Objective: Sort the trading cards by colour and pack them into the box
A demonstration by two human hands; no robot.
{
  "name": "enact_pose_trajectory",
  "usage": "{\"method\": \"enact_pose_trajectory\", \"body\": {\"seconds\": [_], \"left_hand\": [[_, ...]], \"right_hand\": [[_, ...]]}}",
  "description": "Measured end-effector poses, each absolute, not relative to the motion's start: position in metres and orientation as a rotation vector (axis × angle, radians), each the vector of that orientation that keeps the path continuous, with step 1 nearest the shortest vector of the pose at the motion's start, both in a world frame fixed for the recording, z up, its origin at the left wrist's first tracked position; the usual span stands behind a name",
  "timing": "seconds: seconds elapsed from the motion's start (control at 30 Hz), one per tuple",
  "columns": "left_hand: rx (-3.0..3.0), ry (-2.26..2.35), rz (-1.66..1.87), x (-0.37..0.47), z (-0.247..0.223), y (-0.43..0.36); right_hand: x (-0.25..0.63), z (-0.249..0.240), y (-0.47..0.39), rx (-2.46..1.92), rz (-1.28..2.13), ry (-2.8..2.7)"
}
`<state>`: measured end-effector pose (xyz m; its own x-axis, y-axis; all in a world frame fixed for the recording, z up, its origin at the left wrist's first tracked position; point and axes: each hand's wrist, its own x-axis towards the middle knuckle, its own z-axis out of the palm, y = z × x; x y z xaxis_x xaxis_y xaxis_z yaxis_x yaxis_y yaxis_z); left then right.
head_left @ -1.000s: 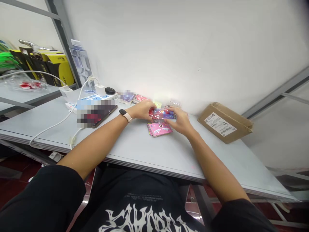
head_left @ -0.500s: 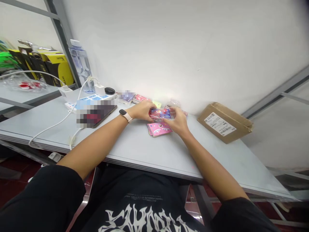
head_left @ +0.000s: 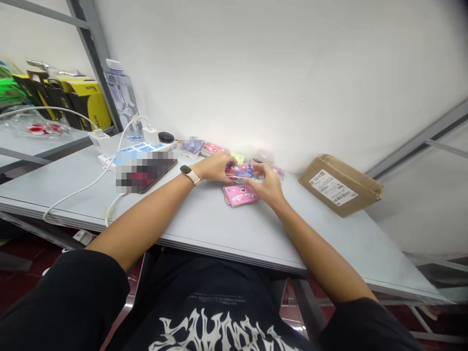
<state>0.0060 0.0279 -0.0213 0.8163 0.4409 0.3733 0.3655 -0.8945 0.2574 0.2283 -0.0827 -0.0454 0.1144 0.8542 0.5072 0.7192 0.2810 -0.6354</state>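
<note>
A small red and blue packet (head_left: 237,172) in clear wrapping is held above the table between my two hands. My left hand (head_left: 216,167) grips its left end, and a dark-faced watch with a pale strap is on that wrist. At its right end, my right hand (head_left: 267,183) pinches what looks like the clear wrapping. Just below the packet lies a stack of pink cards (head_left: 242,196). Behind my hands, along the wall, are a red and pink stack (head_left: 212,148), a purplish packet (head_left: 192,146) and a yellow-green item (head_left: 238,157).
To the right a cardboard box (head_left: 340,185) with a white label leans by the wall. On the left are a phone (head_left: 159,171), a power strip (head_left: 131,155) with white cables, a black mouse-like object (head_left: 166,137) and a clear bottle (head_left: 122,97). Yellow-black boxes (head_left: 84,100) stand on a shelf.
My right hand has shifted slightly left with its fingers now nearer the packet's right end. The packet has moved a little left, and more of the items behind my right hand show.
</note>
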Motion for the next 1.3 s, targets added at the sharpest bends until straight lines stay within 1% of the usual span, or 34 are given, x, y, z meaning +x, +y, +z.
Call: {"method": "enact_pose_trajectory", "body": {"seconds": [0.1,0.3,0.6,1.1,1.3], "left_hand": [[2.819,0.617,0.655,0.0061,-0.0209,0.0274],[2.823,0.621,0.668,0.0056,-0.0208,0.027],[2.801,0.637,0.656,0.0051,-0.0207,0.0266],[2.805,0.634,0.638,0.0053,-0.0205,0.0254],[2.801,0.626,0.628,0.0058,-0.0212,0.0252]], "right_hand": [[0.2272,-0.0482,-0.0829,-1.376,0.198,-1.743],[0.2237,-0.0511,-0.0858,-1.285,0.336,-1.895],[0.2244,-0.0466,-0.0877,-1.257,0.324,-1.836],[0.2262,-0.0474,-0.0898,-1.195,0.536,-1.864],[0.2264,-0.0434,-0.0917,-1.188,0.45,-1.929]]}}
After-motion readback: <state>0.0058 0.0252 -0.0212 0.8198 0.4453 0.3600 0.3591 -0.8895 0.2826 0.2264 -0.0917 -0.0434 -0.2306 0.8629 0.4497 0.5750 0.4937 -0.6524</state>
